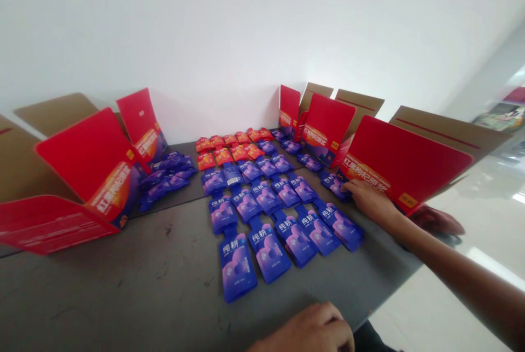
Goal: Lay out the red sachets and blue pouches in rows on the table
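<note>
1. Right grip: fingers spread and nearly flat, fingertips touching a blue pouch just beside a red carton; no clear hold.
2. Left grip: loosely curled at the desk edge, holding nothing visible.
3. Rows of blue pouches: left of the right grip, ahead of the left grip.
4. Orange pouches: beyond the blue rows, far from both grips.

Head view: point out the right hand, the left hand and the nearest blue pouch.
Right hand [371,203]: head view, back of the hand.
Left hand [305,330]: head view, curled knuckles.
Nearest blue pouch [238,271]: head view, front panel.
</note>
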`<state>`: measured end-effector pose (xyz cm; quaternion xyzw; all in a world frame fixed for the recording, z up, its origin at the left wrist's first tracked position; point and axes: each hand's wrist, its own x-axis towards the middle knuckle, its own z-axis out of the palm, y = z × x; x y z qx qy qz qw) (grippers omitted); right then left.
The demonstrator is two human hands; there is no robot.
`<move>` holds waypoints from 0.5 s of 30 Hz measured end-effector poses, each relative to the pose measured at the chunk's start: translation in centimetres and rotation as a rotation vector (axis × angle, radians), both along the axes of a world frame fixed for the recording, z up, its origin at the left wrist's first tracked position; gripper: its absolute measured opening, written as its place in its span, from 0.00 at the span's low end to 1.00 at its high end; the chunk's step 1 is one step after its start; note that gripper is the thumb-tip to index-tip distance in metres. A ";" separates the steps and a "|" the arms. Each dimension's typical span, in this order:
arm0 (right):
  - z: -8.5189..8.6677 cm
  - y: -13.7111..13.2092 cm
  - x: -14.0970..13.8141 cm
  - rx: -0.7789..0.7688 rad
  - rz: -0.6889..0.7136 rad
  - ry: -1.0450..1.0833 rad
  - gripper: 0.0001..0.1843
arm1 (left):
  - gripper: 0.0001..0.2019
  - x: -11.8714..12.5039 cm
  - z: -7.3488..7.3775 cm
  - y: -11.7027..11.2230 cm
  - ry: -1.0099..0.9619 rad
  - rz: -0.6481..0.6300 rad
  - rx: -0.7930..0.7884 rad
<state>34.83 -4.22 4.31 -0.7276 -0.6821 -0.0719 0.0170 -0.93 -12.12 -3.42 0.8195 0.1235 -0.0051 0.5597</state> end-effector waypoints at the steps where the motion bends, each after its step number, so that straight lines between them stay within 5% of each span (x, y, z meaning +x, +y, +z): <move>1: 0.0 0.0 0.1 0.004 0.014 0.008 0.22 | 0.11 0.1 -0.2 0.0 -0.010 -0.012 0.011; 10: -0.5 -0.2 1.5 0.060 0.085 0.058 0.28 | 0.05 -0.1 -1.1 0.6 -0.188 -0.151 0.175; 15: 0.6 -0.5 0.7 0.082 0.108 0.015 0.27 | 0.04 -0.4 -2.1 0.7 -0.306 -0.224 0.307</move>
